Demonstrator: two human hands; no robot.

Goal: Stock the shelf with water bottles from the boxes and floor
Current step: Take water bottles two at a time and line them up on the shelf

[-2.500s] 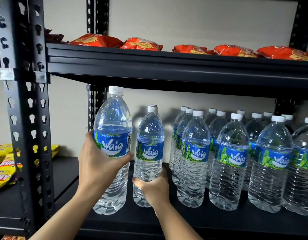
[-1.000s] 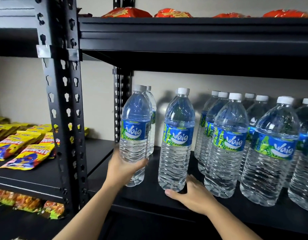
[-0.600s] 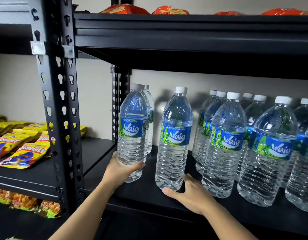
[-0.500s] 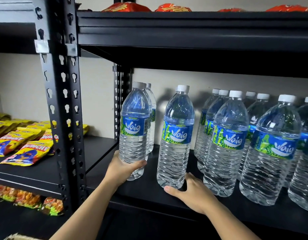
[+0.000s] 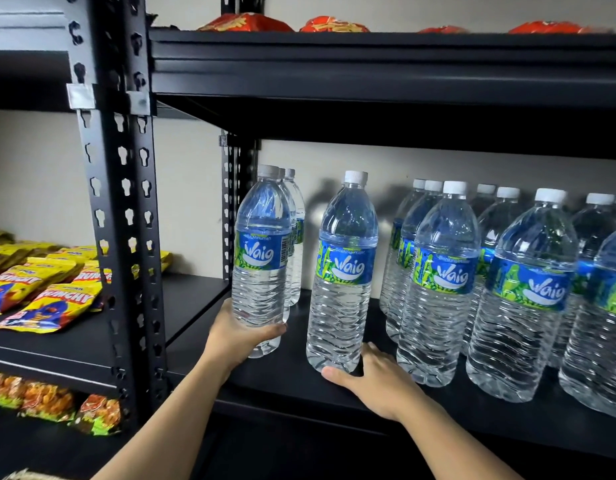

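The left hand [image 5: 240, 336] has lowered its Vaig water bottle [image 5: 261, 261] onto the black shelf [image 5: 292, 375], fingers still wrapped round its base. The right hand [image 5: 375, 382] cups the neighbouring bottle [image 5: 344, 271], already standing; both look nearly placed.

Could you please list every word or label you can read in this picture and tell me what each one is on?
"Vaig": the blue labels of the water bottles, including the one the left hand holds.
"CRUNCHY": the yellow snack packets, partly cut off.
Small line above "Vaig" and barcode digits: too small to read.
Orange packets above: unreadable.
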